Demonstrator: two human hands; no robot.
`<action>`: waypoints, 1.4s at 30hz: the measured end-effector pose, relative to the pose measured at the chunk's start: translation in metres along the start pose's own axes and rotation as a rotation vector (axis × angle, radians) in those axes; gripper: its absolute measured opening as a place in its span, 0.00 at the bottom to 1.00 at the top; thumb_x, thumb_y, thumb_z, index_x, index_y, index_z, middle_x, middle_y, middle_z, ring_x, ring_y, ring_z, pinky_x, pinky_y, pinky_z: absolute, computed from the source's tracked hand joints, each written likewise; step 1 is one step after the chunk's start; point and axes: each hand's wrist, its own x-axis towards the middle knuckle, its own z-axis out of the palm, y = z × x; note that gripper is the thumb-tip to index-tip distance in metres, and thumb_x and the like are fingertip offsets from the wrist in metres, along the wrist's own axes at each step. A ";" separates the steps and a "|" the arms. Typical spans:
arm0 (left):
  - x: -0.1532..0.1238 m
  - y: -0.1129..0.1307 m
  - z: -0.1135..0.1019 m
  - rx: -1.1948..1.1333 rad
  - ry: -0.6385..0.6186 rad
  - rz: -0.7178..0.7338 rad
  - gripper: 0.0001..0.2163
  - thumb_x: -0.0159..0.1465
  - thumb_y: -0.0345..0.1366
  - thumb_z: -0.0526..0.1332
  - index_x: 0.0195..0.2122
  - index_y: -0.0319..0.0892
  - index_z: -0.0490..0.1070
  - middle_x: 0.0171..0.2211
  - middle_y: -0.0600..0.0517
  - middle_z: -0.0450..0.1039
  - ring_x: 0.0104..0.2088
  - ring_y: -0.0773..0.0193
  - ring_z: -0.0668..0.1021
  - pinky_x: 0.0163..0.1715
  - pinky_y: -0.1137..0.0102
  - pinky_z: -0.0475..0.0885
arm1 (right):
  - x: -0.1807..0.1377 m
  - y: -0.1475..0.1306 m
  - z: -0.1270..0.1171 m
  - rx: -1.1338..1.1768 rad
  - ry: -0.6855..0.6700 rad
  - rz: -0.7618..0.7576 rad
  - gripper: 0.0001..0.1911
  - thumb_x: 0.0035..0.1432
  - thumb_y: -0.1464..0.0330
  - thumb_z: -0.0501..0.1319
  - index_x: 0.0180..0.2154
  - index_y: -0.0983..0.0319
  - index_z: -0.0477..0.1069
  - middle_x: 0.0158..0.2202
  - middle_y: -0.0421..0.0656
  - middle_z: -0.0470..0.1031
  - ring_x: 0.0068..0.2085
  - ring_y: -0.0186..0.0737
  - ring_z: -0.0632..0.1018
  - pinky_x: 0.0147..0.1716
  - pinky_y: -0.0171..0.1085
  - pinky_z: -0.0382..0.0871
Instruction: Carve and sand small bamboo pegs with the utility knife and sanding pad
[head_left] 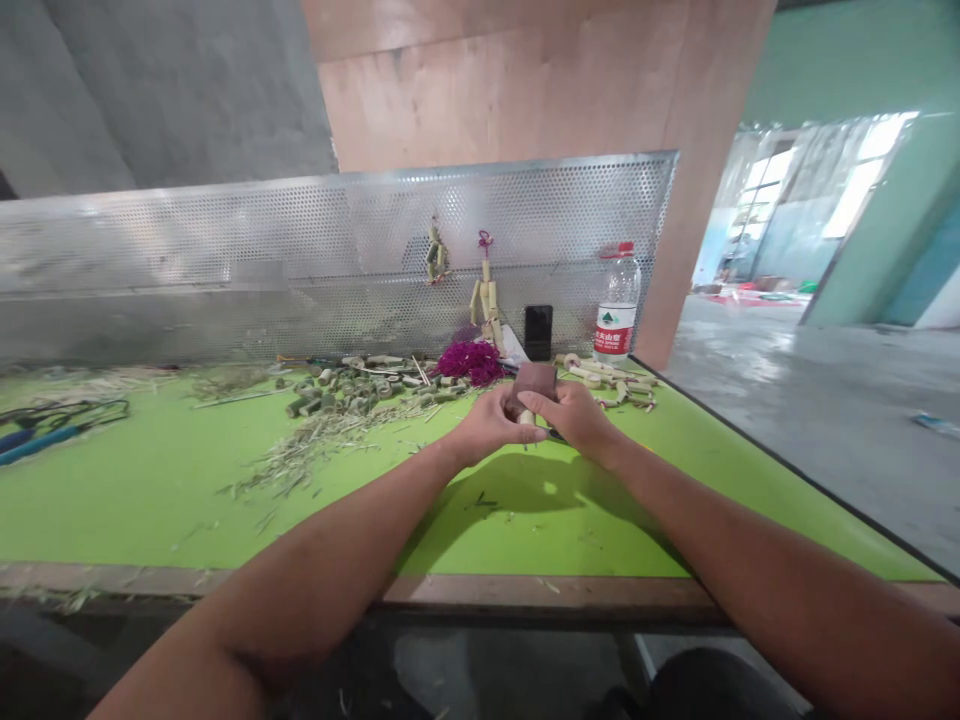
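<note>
From my remote feed I see a bright green tabletop (112,500), cut stalk pieces (310,406) and shavings (300,455) strewn about, perforated metal screen (300,270) behind, grey floor (787,400) off right. Bottle (621,285) label (613,340) red-white, Chinese characters ending 山泉. Right hand (579,412) fingers grasping brown block (535,378), left hand (491,425) fingers clasping pale piece (526,418) just under it, both above tabletop, nearer me than purple bundle (471,362)

The pad (537,377) is brown, tabletop (360,490) lime green, bundle (470,363) magenta.
</note>
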 end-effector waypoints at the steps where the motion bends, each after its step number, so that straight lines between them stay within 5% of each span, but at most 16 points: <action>1: 0.000 -0.001 0.000 -0.007 0.019 0.006 0.26 0.45 0.39 0.76 0.41 0.36 0.66 0.28 0.56 0.65 0.26 0.72 0.67 0.26 0.75 0.63 | 0.000 0.000 0.000 -0.009 -0.001 -0.007 0.22 0.52 0.52 0.62 0.19 0.61 0.64 0.18 0.37 0.60 0.23 0.33 0.61 0.24 0.35 0.55; 5: -0.001 -0.004 0.000 -0.051 0.012 -0.033 0.27 0.45 0.40 0.76 0.41 0.37 0.64 0.27 0.56 0.66 0.26 0.70 0.70 0.26 0.73 0.68 | -0.001 0.000 0.002 -0.045 0.113 0.041 0.23 0.51 0.52 0.63 0.17 0.61 0.62 0.17 0.36 0.58 0.23 0.33 0.60 0.23 0.35 0.54; 9: -0.001 -0.007 -0.001 -0.119 0.057 -0.025 0.30 0.43 0.40 0.77 0.43 0.37 0.64 0.30 0.55 0.69 0.28 0.68 0.74 0.29 0.70 0.73 | -0.004 -0.001 0.006 0.105 -0.082 -0.007 0.20 0.54 0.53 0.61 0.25 0.63 0.72 0.22 0.39 0.68 0.25 0.34 0.66 0.26 0.34 0.60; 13: 0.000 -0.009 -0.001 -0.190 0.073 -0.011 0.30 0.45 0.41 0.76 0.44 0.37 0.64 0.28 0.56 0.69 0.26 0.69 0.73 0.28 0.71 0.73 | -0.004 -0.002 0.006 0.120 0.035 0.045 0.22 0.53 0.51 0.62 0.22 0.63 0.69 0.17 0.36 0.62 0.21 0.32 0.62 0.21 0.33 0.55; 17: 0.001 -0.008 -0.002 -0.191 0.066 0.006 0.31 0.43 0.42 0.77 0.43 0.37 0.64 0.30 0.53 0.71 0.28 0.68 0.75 0.29 0.71 0.72 | -0.004 -0.002 0.005 0.169 -0.111 0.058 0.21 0.54 0.51 0.61 0.24 0.63 0.70 0.16 0.36 0.62 0.20 0.31 0.61 0.20 0.33 0.54; 22: 0.001 -0.005 -0.001 -0.175 0.156 -0.017 0.33 0.42 0.40 0.77 0.43 0.39 0.60 0.27 0.58 0.69 0.25 0.70 0.74 0.27 0.70 0.73 | -0.004 -0.003 0.005 0.094 0.050 0.034 0.21 0.52 0.51 0.62 0.25 0.64 0.72 0.20 0.39 0.67 0.24 0.34 0.65 0.24 0.34 0.59; 26: -0.002 0.003 0.000 -0.122 0.117 -0.021 0.33 0.43 0.37 0.77 0.45 0.40 0.59 0.33 0.54 0.71 0.29 0.67 0.76 0.29 0.68 0.75 | -0.004 -0.006 0.005 0.187 -0.108 -0.033 0.19 0.53 0.53 0.63 0.30 0.64 0.75 0.27 0.42 0.74 0.28 0.37 0.71 0.29 0.36 0.64; 31: -0.006 0.007 0.004 -0.004 -0.065 -0.061 0.30 0.46 0.34 0.76 0.43 0.41 0.58 0.35 0.52 0.70 0.34 0.65 0.76 0.32 0.69 0.74 | 0.001 0.000 -0.005 0.083 0.208 0.084 0.24 0.53 0.51 0.63 0.17 0.60 0.62 0.15 0.36 0.61 0.20 0.33 0.63 0.23 0.36 0.58; 38: -0.003 0.002 0.003 0.144 0.057 -0.044 0.28 0.50 0.35 0.73 0.47 0.41 0.60 0.31 0.56 0.66 0.27 0.67 0.74 0.25 0.70 0.73 | -0.003 0.000 0.002 0.206 0.036 0.038 0.22 0.53 0.50 0.63 0.21 0.60 0.65 0.15 0.34 0.59 0.20 0.32 0.61 0.22 0.35 0.56; 42: 0.000 0.000 0.004 -0.006 0.024 -0.012 0.31 0.46 0.37 0.75 0.47 0.38 0.61 0.27 0.58 0.64 0.25 0.70 0.71 0.25 0.73 0.70 | -0.003 -0.002 0.003 0.184 0.061 0.096 0.23 0.51 0.50 0.64 0.19 0.60 0.63 0.14 0.34 0.58 0.19 0.31 0.60 0.21 0.35 0.53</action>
